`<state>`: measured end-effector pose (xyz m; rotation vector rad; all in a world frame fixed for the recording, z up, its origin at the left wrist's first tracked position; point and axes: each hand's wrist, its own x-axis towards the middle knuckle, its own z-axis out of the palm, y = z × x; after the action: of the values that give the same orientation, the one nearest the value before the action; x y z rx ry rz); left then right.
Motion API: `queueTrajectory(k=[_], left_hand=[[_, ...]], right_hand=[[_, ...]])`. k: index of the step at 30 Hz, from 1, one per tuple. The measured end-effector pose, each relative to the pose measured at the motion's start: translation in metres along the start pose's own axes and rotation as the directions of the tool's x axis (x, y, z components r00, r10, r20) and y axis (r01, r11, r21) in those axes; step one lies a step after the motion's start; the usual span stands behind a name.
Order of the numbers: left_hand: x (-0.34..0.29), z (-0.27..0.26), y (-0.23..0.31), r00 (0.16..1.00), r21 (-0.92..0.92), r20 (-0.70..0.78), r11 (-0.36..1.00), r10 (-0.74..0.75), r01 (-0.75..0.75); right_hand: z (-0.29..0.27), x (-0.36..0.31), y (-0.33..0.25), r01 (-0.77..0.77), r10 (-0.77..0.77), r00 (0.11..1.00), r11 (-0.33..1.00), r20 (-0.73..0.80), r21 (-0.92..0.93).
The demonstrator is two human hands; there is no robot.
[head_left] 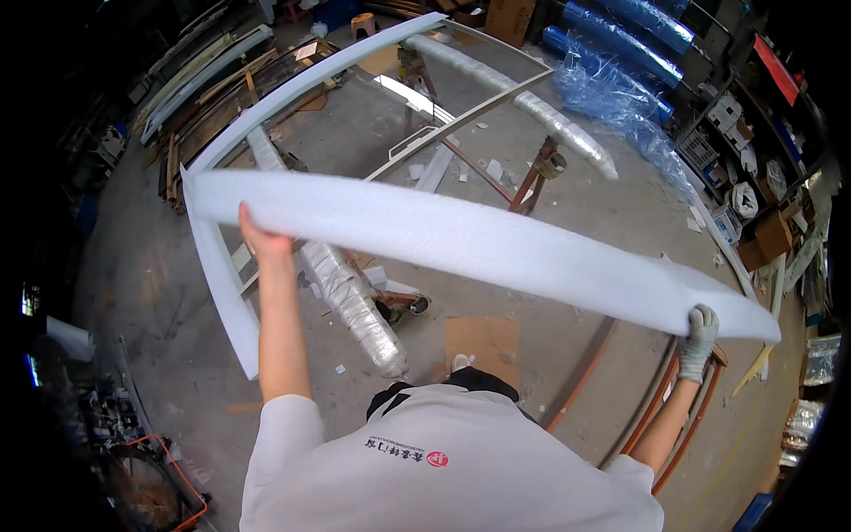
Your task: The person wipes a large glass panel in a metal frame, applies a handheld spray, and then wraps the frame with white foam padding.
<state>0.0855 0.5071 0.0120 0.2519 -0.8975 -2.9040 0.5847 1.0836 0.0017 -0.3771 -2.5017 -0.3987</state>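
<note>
A long white foam strip [443,232] stretches across in front of me, from far left down to the right. My bare left hand [266,235] is closed on its lower edge near the left end, thumb on the near face, the other fingers hidden behind. In a grey-white work glove, my right hand [700,332] grips the lower edge close to the right end. Beyond the strip lies a large window frame [394,164] with a crossbar and a handle. White foam [266,108] covers its curved far-left side, and more foam [220,297] runs along its left end.
Wrapped tubular supports [355,310] on rusty metal stands [536,173] hold the frame. Curved reddish-brown rails [651,417] lie at lower right. Blue film rolls [620,44] are at the back right, beside cluttered shelves [736,133]. Long boards [222,97] are stacked far left. Flattened cardboard [483,346] lies near my feet.
</note>
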Motion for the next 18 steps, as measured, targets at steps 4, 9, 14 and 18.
queueTrajectory(k=[4, 9, 14, 18], left_hand=[[-0.071, -0.124, 0.092, 0.949, 0.058, -0.252, 0.982, 0.189, -0.18], [-0.179, -0.195, 0.084, 0.784, -0.014, -0.613, 0.99, 0.1, -0.138], [-0.211, -0.224, 0.005, 0.776, -0.115, -0.63, 0.99, -0.006, -0.085], [-0.201, -0.203, -0.034, 0.789, -0.149, -0.614, 0.983, -0.007, -0.108]], right_hand=[[0.097, 0.111, -0.018, 0.07, -0.07, 0.998, 0.99, 0.001, 0.126], [0.148, 0.248, -0.089, -0.043, 0.058, 0.989, 0.993, -0.133, 0.11], [0.214, 0.317, -0.255, 0.19, -0.114, 0.981, 0.727, -0.156, 0.66], [0.11, 0.245, -0.465, 0.498, -0.779, 0.593, 0.155, -0.204, 0.853]])
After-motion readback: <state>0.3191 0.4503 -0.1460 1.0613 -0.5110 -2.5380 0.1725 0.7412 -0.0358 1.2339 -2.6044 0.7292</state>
